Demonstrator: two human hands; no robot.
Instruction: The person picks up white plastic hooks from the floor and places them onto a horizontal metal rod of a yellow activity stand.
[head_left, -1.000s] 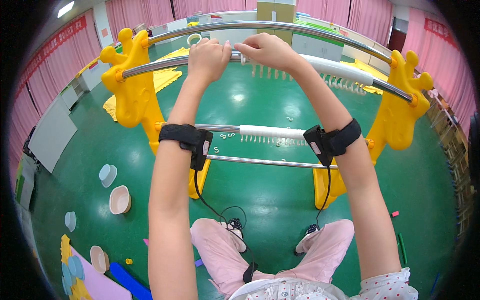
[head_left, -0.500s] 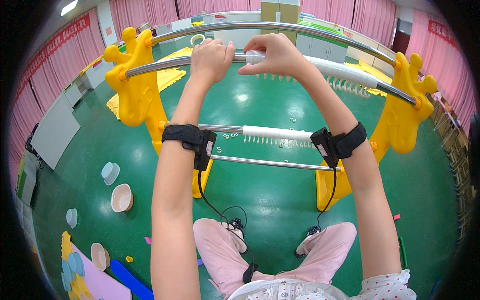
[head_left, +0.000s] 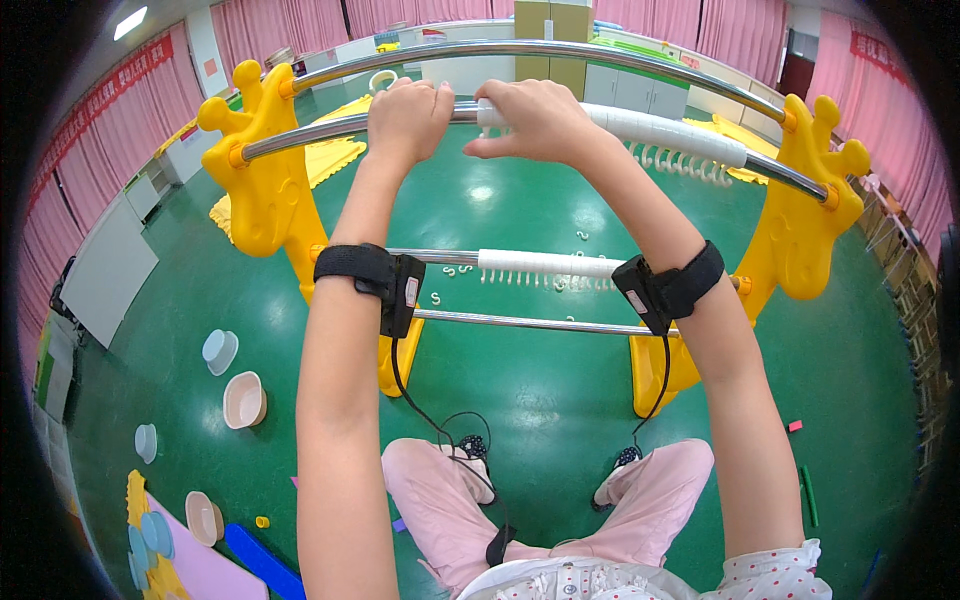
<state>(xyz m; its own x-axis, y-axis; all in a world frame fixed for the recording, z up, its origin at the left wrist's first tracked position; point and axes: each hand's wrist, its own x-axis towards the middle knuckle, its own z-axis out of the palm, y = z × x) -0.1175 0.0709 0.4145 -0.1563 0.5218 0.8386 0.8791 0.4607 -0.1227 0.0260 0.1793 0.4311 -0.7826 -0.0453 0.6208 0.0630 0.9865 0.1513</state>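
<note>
A row of white S-hooks [head_left: 670,132] hangs packed together on the nearer upper metal bar [head_left: 320,131] of a rack. Around the left end of that row curves my right hand [head_left: 535,122], thumb below and fingers over the top. My left hand [head_left: 410,122] is a closed fist at the bar, just left of the row. From its far side sticks the round loop of a white S-hook [head_left: 383,80]; the rest is hidden by the fingers. On the lower bar sits a second row of white S-hooks [head_left: 545,266].
Yellow giraffe-shaped ends [head_left: 262,180] [head_left: 805,215] hold the rack's bars. Loose S-hooks [head_left: 435,299] lie on the green floor beneath. Beige basins [head_left: 245,400], blue basins [head_left: 220,352] and a blue strip [head_left: 262,562] lie at left. Cables run from the black wristbands [head_left: 350,262].
My right hand has shifted slightly left along the bar, its fingers stretched further over the row's end. My left fist stays closed by the bar. The view has moved a little.
</note>
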